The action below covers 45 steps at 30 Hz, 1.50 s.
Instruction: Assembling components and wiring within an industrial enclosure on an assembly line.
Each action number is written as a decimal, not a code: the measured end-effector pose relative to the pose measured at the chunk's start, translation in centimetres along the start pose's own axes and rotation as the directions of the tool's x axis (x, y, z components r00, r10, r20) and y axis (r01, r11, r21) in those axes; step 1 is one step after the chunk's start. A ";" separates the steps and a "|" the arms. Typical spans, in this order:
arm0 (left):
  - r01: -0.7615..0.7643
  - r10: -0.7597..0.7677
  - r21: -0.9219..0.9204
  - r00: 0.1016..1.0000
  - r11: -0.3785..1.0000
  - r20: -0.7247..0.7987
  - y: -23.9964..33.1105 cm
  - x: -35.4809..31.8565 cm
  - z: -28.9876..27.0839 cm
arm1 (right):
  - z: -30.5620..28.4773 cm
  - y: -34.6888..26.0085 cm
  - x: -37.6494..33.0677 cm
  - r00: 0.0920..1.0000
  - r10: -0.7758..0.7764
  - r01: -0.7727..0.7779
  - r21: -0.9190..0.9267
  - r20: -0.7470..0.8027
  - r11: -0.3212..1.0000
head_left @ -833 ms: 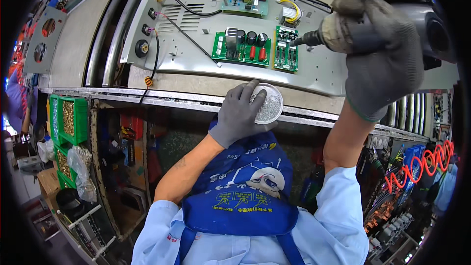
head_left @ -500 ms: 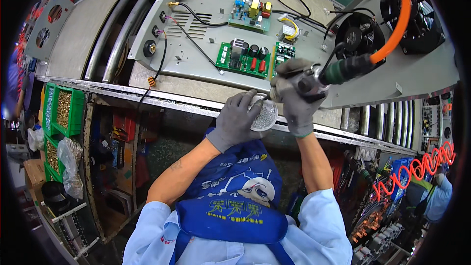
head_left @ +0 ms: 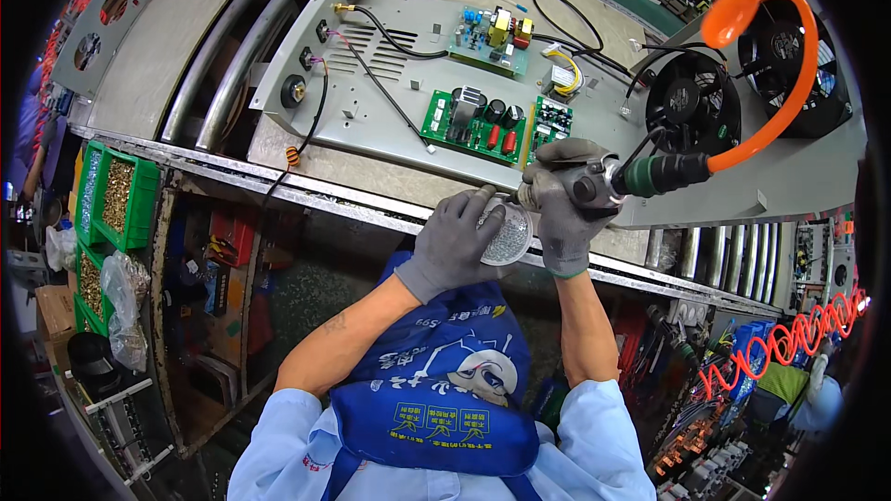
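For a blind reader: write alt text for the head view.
A person's gloved left hand holds a small clear dish of screws, while the gloved right hand grips a pneumatic screwdriver on an orange coiled hose. Beyond them lies a grey metal chassis carrying green circuit boards.

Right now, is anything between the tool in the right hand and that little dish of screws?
Nothing visible. The right hand holds the air screwdriver with its tip at the rim of the screw dish, cupped by the left hand.

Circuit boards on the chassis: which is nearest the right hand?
The small green board just above the right hand, right of the wider green board with the black capacitors; the third board lies farther up.
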State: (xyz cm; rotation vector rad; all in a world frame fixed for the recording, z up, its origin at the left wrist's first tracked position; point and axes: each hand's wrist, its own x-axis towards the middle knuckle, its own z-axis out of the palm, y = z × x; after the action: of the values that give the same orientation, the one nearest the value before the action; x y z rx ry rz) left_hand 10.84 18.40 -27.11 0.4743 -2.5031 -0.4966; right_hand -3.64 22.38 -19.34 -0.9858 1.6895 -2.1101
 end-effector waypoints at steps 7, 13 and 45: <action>-0.018 0.018 0.008 0.999 1.000 -0.026 0.0 -0.1 -0.1 | 0.3 -1.3 0.1 0.992 0.129 -0.128 0.214 0.008 0.968; 0.028 -0.028 0.002 0.998 1.000 -0.058 0.1 -0.3 0.1 | -1.3 -1.6 0.5 0.998 -0.025 0.040 0.240 -0.065 0.970; 0.143 -0.449 -0.804 0.878 0.577 -0.166 1.6 -4.2 -4.8 | -2.3 -3.3 1.0 0.978 0.180 -0.207 0.613 0.106 0.763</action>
State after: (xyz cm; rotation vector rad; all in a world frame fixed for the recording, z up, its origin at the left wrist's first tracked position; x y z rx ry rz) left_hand 16.52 20.41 -24.47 0.5678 -1.6134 -1.4159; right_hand -5.19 24.53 -16.10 -0.6046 0.8919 -2.2398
